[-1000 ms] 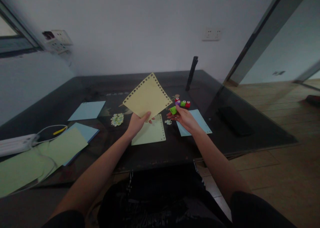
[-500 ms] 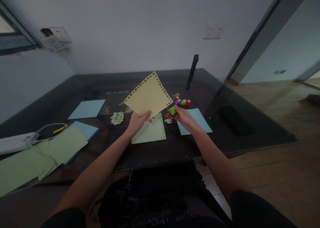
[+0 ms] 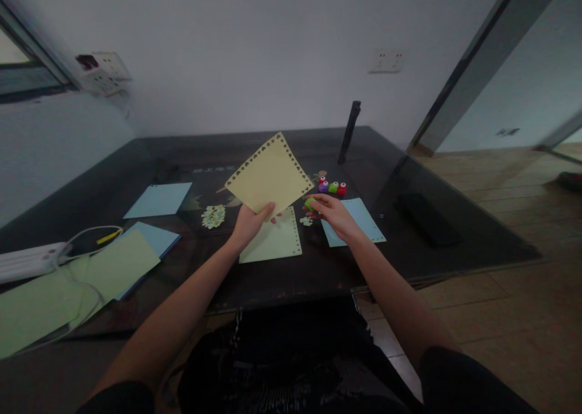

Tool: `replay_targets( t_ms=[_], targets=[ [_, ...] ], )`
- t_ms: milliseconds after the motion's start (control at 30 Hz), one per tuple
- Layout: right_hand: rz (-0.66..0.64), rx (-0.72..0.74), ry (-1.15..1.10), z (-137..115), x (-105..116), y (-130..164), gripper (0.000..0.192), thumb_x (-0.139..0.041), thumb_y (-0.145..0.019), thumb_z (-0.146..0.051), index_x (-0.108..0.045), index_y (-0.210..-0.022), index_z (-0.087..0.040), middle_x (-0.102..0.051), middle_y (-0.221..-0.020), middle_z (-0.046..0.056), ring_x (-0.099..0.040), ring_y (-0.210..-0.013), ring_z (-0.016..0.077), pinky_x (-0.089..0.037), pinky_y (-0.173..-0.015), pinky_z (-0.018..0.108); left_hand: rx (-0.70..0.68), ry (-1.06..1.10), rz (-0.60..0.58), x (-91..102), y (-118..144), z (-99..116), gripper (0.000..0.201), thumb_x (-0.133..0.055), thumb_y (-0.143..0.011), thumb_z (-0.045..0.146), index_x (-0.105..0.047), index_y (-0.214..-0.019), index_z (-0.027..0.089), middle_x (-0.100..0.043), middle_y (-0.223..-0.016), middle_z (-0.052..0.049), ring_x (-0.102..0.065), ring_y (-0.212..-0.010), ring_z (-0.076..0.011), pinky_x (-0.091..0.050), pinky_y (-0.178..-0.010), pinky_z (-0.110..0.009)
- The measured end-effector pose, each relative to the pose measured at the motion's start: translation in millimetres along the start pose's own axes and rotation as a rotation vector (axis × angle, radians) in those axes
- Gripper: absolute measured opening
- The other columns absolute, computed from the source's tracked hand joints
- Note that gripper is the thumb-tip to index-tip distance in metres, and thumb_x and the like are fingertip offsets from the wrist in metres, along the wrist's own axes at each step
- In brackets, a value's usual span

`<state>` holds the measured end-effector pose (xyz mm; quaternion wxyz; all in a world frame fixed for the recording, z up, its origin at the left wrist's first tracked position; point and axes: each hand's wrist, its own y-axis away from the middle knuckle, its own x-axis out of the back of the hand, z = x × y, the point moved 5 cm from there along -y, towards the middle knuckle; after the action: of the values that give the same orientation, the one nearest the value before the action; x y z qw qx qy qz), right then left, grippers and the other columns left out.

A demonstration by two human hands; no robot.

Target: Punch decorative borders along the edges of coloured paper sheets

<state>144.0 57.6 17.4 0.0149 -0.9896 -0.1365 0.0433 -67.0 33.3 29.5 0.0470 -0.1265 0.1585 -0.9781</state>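
Head view shows a seated person at a dark glass table point(image 3: 282, 268), with the left hand point(image 3: 249, 223) pinching the lower corner of a yellow sheet point(image 3: 269, 174) between thumb and fingers and holding it tilted up above the table. Heart-shaped holes run along the sheet's two upper edges. The right hand point(image 3: 334, 213), just right of the sheet, has its fingers curled around a small green punch point(image 3: 310, 203); how firmly it grips is hard to tell in the dim light.

As a judgement, the step in hand is bringing the punch to the sheet's right edge to cut another hole. The next move calls for sliding the paper's edge squarely into the punch slot, level with the existing row, while the left hand keeps the sheet steady.

Directly below the yellow sheet a pale green sheet point(image 3: 273, 239) lies flat, also with a punched edge. Right of the yellow sheet sit a light blue sheet point(image 3: 364, 220) and a row of coloured punches point(image 3: 331, 187); behind those stands a dark upright post point(image 3: 349, 132). Left of the yellow sheet lie a heap of paper cut-outs point(image 3: 213, 216) and more blue sheets point(image 3: 159, 199). The gap between the two hands is open, and the table's near edge lies well below the sheet, so both arms have room.
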Motion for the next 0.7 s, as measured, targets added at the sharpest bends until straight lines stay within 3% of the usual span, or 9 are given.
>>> replay_targets(
  t_ms=[100, 233, 433, 700],
  targets=[
    [-0.039, 0.023, 0.036, -3.1, -2.6, 2.2, 0.034, -0.069, -0.073, -0.034, -0.062, -0.104, -0.023, -0.066, -0.086, 0.003, -0.061, -0.071, 0.0132, -0.051, -0.065, 0.028, 0.002, -0.085, 0.009, 3.2, -1.1, -1.8, 0.026, -0.059, -0.078, 0.035, -0.067, -0.069, 0.012, -0.067, -0.058, -0.005, -0.062, -0.058, -0.0156, -0.05, -0.063, -0.026],
    [-0.083, 0.078, 0.03, -6.7, -8.2, 4.7, 0.029, -0.071, -0.069, -0.032, -0.066, -0.097, -0.023, -0.065, -0.085, 0.001, -0.06, -0.073, 0.0132, -0.051, -0.068, 0.028, 0.017, -0.201, -0.035, 3.5, -2.6, -7.1, 0.035, -0.057, -0.079, 0.037, -0.066, -0.058, 0.012, -0.068, -0.061, -0.007, -0.059, -0.056, -0.0151, -0.046, -0.058, -0.024],
    [-0.075, 0.104, -0.021, -13.7, -9.3, 6.1, 0.036, -0.075, -0.063, -0.028, -0.064, -0.097, -0.023, -0.066, -0.088, 0.002, -0.062, -0.079, 0.0159, -0.051, -0.071, 0.031, 0.028, -0.214, -0.063, 2.4, -2.4, -11.8, 0.036, -0.056, -0.079, 0.039, -0.069, -0.058, 0.013, -0.07, -0.063, -0.008, -0.061, -0.059, -0.0173, -0.046, -0.06, -0.025],
    [0.027, 0.139, -0.006, -48.3, 18.8, 0.0, 0.034, -0.071, -0.069, -0.035, -0.06, -0.098, -0.021, -0.069, -0.084, 0.004, -0.063, -0.068, 0.0146, -0.051, -0.067, 0.032, 0.028, -0.212, -0.075, 1.4, -2.1, -14.2, 0.037, -0.055, -0.08, 0.039, -0.067, -0.056, 0.013, -0.071, -0.07, -0.009, -0.063, -0.065, -0.0184, -0.046, -0.064, -0.025]
  ],
)
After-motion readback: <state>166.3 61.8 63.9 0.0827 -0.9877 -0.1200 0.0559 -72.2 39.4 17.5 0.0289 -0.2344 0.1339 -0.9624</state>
